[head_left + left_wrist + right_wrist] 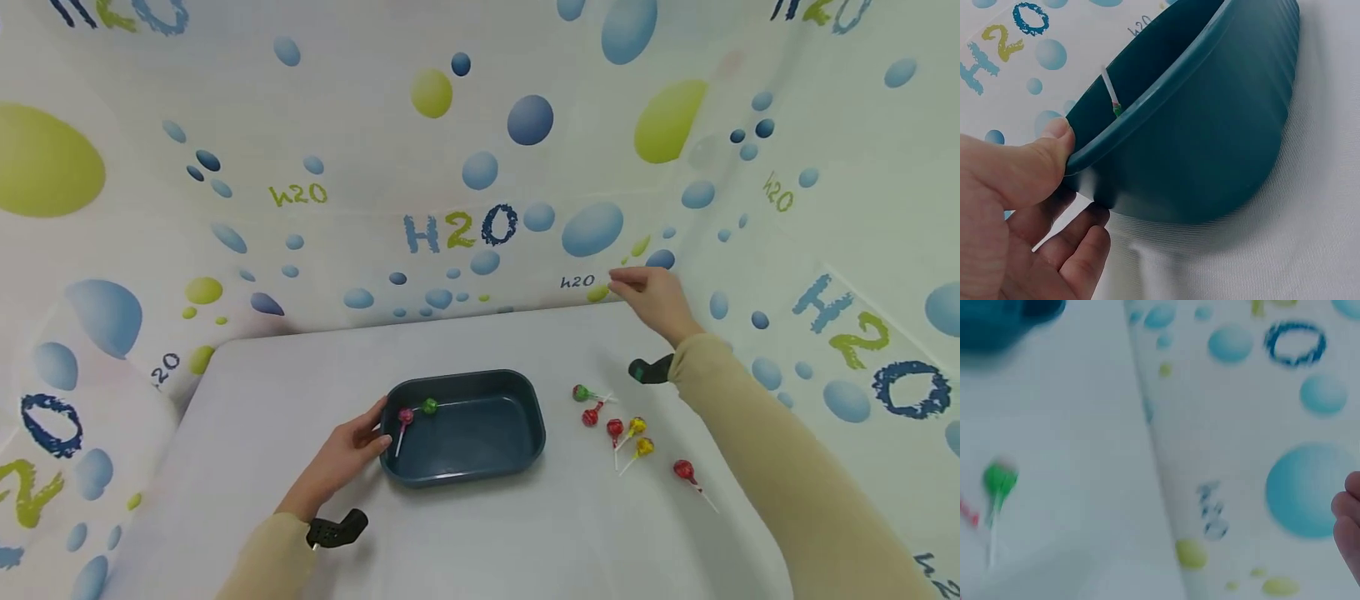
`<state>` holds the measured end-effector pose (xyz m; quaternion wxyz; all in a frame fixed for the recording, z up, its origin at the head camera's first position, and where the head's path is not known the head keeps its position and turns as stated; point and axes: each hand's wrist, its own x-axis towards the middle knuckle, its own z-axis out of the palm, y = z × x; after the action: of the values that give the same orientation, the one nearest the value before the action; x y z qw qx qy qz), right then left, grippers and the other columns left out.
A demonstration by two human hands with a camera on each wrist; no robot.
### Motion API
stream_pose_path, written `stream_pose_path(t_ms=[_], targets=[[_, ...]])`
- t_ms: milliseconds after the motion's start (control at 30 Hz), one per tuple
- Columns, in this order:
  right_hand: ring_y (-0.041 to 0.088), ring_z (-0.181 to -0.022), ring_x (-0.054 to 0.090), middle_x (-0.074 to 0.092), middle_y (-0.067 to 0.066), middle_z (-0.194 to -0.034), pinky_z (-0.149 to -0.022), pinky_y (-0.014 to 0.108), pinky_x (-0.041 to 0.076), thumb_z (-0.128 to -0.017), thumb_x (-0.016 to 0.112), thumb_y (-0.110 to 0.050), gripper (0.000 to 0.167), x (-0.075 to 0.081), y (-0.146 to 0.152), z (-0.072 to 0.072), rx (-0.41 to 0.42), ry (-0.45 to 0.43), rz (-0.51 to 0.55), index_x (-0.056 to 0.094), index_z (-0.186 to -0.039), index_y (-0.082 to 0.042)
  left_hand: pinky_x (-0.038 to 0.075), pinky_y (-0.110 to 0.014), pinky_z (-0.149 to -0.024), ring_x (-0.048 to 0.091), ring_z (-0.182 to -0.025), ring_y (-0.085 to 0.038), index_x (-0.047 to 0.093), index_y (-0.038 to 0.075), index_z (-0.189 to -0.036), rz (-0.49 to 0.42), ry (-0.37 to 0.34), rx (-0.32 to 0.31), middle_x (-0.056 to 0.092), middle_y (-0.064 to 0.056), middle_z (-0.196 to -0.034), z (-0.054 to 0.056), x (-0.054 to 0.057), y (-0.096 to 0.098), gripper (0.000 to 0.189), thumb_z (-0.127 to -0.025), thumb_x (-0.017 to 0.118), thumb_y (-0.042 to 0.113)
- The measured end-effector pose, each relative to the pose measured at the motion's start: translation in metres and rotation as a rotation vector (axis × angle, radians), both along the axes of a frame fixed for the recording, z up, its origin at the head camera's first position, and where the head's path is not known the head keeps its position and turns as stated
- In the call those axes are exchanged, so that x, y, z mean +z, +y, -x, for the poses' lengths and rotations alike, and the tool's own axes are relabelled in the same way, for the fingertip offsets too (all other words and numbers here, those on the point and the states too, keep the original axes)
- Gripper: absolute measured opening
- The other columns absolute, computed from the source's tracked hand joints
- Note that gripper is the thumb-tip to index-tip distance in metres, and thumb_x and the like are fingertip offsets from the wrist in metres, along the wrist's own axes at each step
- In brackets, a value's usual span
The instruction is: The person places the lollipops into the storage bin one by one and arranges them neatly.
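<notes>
My left hand [341, 457] grips the left end of a dark teal plastic tub [465, 481], with the thumb at its rim and fingers against the outer wall. Inside the tub, toward its left side, lie a pink lollipop [406, 417] and a green lollipop [430, 406]. In the left wrist view, a white lollipop stick [1109, 85] pokes up above the rim. My right hand [660, 302] is raised above the table's far right part, fingers extended close together, and nothing shows in it. Its fingertips [1349, 506] appear at the edge of the right wrist view.
Several lollipops lie right of the tub: a red-green one [581, 392], red ones [590, 417], yellow ones [644, 447] and a separate red one [683, 470] nearer the right edge. The white table [300, 383] meets printed H2O walls [360, 242] behind and at the sides.
</notes>
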<state>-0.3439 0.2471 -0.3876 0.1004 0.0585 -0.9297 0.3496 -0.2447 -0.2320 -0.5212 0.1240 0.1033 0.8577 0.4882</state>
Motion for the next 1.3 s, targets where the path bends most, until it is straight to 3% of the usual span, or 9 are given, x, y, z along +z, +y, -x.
stream_pose_path(t_ms=[167,300,433,733,933,1133,1300], targets=[[0.041,-0.125,0.064,0.067,0.023,-0.134,-0.107,0.055,0.054,-0.104,0.061,-0.017,0.036,-0.040,0.021,-0.003,0.033,-0.131,-0.080,0.064,-0.136,0.000,0.039,-0.048,-0.116,0.041,-0.147,-0.043,0.025,0.008,-0.162,0.010,-0.013,0.009,0.026,-0.021,-0.167,0.000,0.001,-0.002,0.068,-0.103,0.059,0.010],[0.039,-0.122,0.066,0.069,0.020,-0.131,-0.105,0.053,0.055,-0.102,0.062,-0.014,0.034,-0.078,0.012,-0.007,0.137,-0.218,-0.176,0.066,-0.134,-0.001,0.038,-0.049,-0.117,0.041,-0.147,-0.044,0.025,0.011,-0.163,0.012,-0.035,0.017,0.025,-0.020,-0.167,0.000,0.001,0.001,0.068,-0.104,0.058,0.010],[0.035,-0.119,0.068,0.074,0.016,-0.124,-0.104,0.049,0.056,-0.100,0.066,-0.011,0.031,-0.104,-0.005,-0.011,0.239,-0.278,-0.299,0.070,-0.129,-0.002,0.038,-0.048,-0.117,0.040,-0.147,-0.044,0.025,0.010,-0.163,-0.004,-0.036,0.016,0.024,-0.020,-0.167,-0.001,0.000,0.003,0.068,-0.104,0.058,0.009],[0.031,-0.118,0.068,0.076,0.011,-0.121,-0.105,0.046,0.056,-0.096,0.071,-0.014,0.030,-0.109,-0.015,-0.011,0.318,-0.331,-0.439,0.074,-0.125,-0.006,0.038,-0.048,-0.116,0.040,-0.147,-0.044,0.024,0.009,-0.163,-0.006,-0.024,0.010,0.024,-0.021,-0.167,-0.001,0.000,0.004,0.068,-0.103,0.059,0.009],[0.024,-0.109,0.070,0.077,0.008,-0.118,-0.101,0.043,0.058,-0.093,0.075,-0.015,0.032,-0.112,-0.017,-0.011,0.344,-0.382,-0.516,0.074,-0.125,-0.006,0.039,-0.047,-0.116,0.040,-0.148,-0.043,0.025,0.009,-0.163,-0.009,-0.035,0.017,0.024,-0.020,-0.168,-0.002,-0.001,0.004,0.069,-0.103,0.060,0.010],[0.024,-0.107,0.070,0.077,0.008,-0.114,-0.100,0.042,0.058,-0.093,0.074,-0.014,0.025,-0.115,-0.023,-0.011,0.368,-0.371,-0.537,0.077,-0.117,-0.006,0.039,-0.047,-0.116,0.041,-0.147,-0.043,0.025,0.011,-0.163,-0.005,-0.056,0.030,0.023,-0.019,-0.168,-0.004,0.000,0.004,0.069,-0.103,0.060,0.011],[0.025,-0.108,0.069,0.077,0.009,-0.116,-0.101,0.044,0.058,-0.095,0.073,-0.012,0.024,-0.121,-0.020,-0.010,0.355,-0.359,-0.494,0.077,-0.117,-0.006,0.040,-0.049,-0.116,0.041,-0.147,-0.044,0.025,0.010,-0.163,-0.003,-0.059,0.029,0.023,-0.019,-0.168,-0.005,0.002,0.005,0.069,-0.103,0.059,0.011]])
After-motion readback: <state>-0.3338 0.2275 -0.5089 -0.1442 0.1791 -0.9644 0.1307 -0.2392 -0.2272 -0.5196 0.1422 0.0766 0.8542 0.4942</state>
